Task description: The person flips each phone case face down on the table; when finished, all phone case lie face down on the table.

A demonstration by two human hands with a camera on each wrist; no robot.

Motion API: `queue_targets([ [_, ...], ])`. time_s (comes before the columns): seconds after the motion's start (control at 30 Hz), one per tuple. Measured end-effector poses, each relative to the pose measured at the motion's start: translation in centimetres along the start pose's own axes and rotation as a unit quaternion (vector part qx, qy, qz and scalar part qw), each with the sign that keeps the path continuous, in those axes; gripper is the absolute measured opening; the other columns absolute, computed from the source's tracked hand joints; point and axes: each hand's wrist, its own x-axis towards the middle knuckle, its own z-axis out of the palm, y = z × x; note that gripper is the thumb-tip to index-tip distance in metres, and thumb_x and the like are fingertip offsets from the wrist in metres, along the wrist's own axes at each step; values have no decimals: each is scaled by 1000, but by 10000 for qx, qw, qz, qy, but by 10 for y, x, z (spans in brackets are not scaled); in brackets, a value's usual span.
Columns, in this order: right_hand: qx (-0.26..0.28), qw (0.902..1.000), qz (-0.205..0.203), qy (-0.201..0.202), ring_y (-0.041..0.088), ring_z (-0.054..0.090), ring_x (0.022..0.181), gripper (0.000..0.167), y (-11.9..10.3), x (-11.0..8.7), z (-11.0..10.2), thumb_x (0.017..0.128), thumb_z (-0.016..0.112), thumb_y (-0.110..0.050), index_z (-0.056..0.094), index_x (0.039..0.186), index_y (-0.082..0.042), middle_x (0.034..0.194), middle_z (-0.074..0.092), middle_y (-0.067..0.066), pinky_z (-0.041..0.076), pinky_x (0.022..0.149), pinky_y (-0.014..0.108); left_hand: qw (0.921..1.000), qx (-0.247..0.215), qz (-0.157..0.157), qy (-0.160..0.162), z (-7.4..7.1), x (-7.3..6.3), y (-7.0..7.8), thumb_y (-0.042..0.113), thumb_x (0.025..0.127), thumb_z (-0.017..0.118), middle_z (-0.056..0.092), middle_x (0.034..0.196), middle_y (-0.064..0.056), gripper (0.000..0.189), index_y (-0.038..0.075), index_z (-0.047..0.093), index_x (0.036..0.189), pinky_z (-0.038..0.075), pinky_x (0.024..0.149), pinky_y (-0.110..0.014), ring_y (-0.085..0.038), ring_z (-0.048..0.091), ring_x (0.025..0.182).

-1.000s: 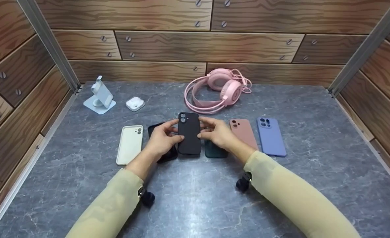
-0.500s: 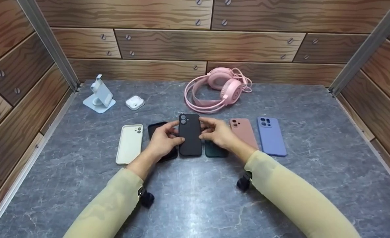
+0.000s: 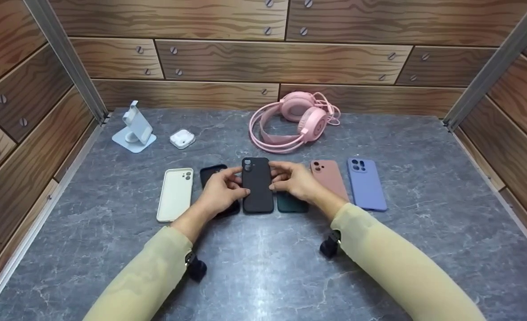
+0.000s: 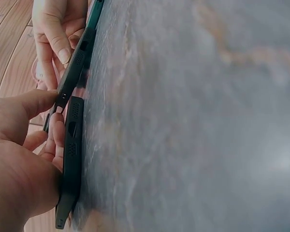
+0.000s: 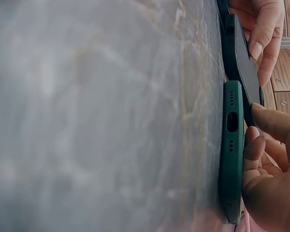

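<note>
A black phone case (image 3: 258,191), camera openings at its far end, is between both hands in the head view. My left hand (image 3: 218,191) pinches its left edge, thumb on the near face. On the right edge, my right hand (image 3: 294,180) does the same. Under the left hand lies a second black phone case (image 3: 212,171), partly covered; the left wrist view shows its bottom edge. A dark green phone case (image 3: 292,204) lies beneath the right hand, its port opening plain in the right wrist view. The held case looks slightly tilted, with its near end low at the table.
The row also has a cream phone case (image 3: 175,196) at left, and a pink one (image 3: 328,174) and a blue one (image 3: 367,185) at right. Behind are a phone stand (image 3: 134,131), a white earphone box (image 3: 183,139) and pink headphones (image 3: 310,120). Wood-patterned walls enclose the table.
The black phone case has moved slightly toward me and down in the head view, its far end lowering. Both hands keep hold of its edges. The other cases have stayed in place.
</note>
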Motion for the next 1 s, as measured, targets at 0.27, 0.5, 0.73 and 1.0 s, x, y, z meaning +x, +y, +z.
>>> queue_targets([
  [0.27, -51, 9999, -76, -96, 24, 68, 103, 69, 2, -1, 0, 87, 79, 10, 51, 150, 12, 123, 67, 26, 55, 82, 19, 10000, -2, -2, -84, 0, 0, 0, -5, 85, 82, 69, 109, -15, 64, -6, 60, 145, 51, 69, -19, -11, 64, 81],
  [0.5, -257, 9996, 22, -77, 21, 67, 102, 69, 3, 0, 0, 88, 80, 7, 53, 151, 7, 123, 67, 21, 54, 81, 19, 9999, -13, 66, -147, 1, 0, -1, -4, 84, 82, 70, 110, -16, 63, -7, 60, 144, 51, 69, -20, -11, 64, 81],
  [0.73, -355, 9993, 71, -67, 21, 67, 105, 69, 4, 0, 1, 89, 80, 4, 54, 152, 4, 128, 67, 22, 54, 83, 20, 9996, 154, 115, -192, 1, 1, -1, -5, 85, 82, 71, 110, -15, 63, -7, 61, 144, 51, 71, -20, -11, 65, 81],
  [1.0, -397, 9992, 63, -71, 22, 67, 105, 67, 6, 0, 0, 88, 81, 3, 55, 151, 4, 132, 67, 23, 53, 81, 20, 9992, 283, 138, -228, 1, -1, 0, -2, 85, 83, 72, 112, -14, 63, -7, 61, 143, 51, 73, -22, -13, 65, 84],
])
